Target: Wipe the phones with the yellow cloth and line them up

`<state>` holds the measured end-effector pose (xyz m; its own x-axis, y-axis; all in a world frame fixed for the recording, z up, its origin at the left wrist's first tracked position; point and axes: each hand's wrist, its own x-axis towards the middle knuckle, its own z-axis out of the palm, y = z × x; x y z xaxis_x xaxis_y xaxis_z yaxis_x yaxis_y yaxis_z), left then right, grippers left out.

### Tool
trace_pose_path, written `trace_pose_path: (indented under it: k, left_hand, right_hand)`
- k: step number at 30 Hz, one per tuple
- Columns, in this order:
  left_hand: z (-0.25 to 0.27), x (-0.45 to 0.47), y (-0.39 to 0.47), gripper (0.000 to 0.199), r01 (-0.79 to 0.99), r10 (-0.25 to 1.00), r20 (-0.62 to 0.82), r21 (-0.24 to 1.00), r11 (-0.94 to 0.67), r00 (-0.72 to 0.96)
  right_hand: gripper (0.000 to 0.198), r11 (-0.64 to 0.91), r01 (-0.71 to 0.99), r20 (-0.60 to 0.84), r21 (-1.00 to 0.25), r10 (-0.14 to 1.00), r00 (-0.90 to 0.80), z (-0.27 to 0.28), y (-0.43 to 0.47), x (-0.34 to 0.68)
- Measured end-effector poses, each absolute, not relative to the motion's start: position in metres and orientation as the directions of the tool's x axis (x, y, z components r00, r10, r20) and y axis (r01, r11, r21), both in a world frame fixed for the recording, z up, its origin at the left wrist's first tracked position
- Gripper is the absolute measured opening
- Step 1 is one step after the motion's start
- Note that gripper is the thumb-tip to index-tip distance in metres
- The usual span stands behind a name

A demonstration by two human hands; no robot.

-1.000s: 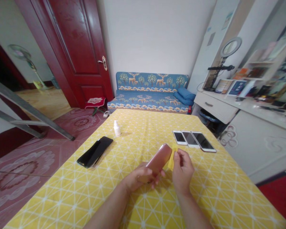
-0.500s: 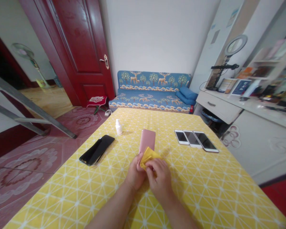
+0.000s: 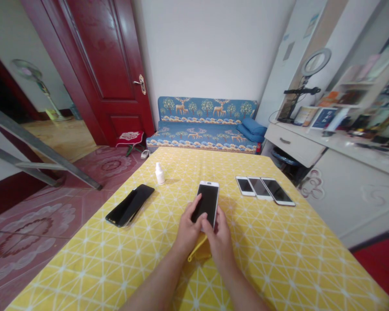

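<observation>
A white-framed smartphone (image 3: 207, 199), black screen facing up, is held above the table between both hands. My left hand (image 3: 187, 226) grips its lower left side, with one finger reaching over the screen. On the right, my right hand (image 3: 221, 237) closes around the lower edge, thumb on the front and fingers partly hidden behind. A yellow cloth (image 3: 201, 250) hangs below the phone between the hands; which hand holds it is unclear. The phone's back is out of sight.
On the yellow tablecloth (image 3: 116, 268), a white spray bottle (image 3: 160, 175) and dark phones (image 3: 129, 205), stacked, lie left. A row of white phones, including a large one (image 3: 278, 191), is on the right. A blue sofa (image 3: 194, 134) stands beyond the table; a white cabinet (image 3: 353, 190) is right.
The phone has been turned over, from its pink back to its dark screen. The cloth has gone from the phone's back to beneath it, and my right hand now grips the phone.
</observation>
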<state>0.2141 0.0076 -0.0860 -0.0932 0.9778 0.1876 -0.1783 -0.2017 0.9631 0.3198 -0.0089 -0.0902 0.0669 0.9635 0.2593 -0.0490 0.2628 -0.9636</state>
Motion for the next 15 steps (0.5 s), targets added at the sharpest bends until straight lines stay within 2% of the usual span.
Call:
trace_pose_path:
  k: [3, 6, 8, 12, 15]
  left_hand:
    - [-0.088, 0.220, 0.004, 0.060, -0.110, 0.972, 0.235, 0.966, -0.233, 0.010]
    - [-0.093, 0.221, 0.003, 0.068, -0.091, 0.971, 0.210, 0.976, -0.200, 0.116]
    - [-0.097, 0.220, 0.004, 0.068, -0.001, 0.963, 0.185, 0.982, -0.188, 0.195]
    - [-0.098, 0.219, 0.004, 0.041, 0.249, 0.920, 0.226, 0.917, -0.312, 0.322]
    - [-0.094, 0.219, 0.003, 0.035, 0.318, 0.913, 0.263, 0.876, -0.361, 0.312]
  right_hand:
    - [0.056, 0.189, -0.054, 0.175, -0.980, 0.963, 0.205, -0.098, 0.001, 0.329]
    - [0.055, 0.211, -0.006, 0.202, -0.978, 0.944, 0.260, -0.103, 0.012, 0.353]
    - [0.052, 0.225, 0.067, 0.235, -0.972, 0.919, 0.318, -0.106, 0.020, 0.378]
    - [0.050, 0.171, 0.216, 0.254, -0.961, 0.855, 0.452, -0.111, 0.025, 0.443]
    - [0.054, 0.106, 0.288, 0.241, -0.952, 0.839, 0.488, -0.117, 0.017, 0.497]
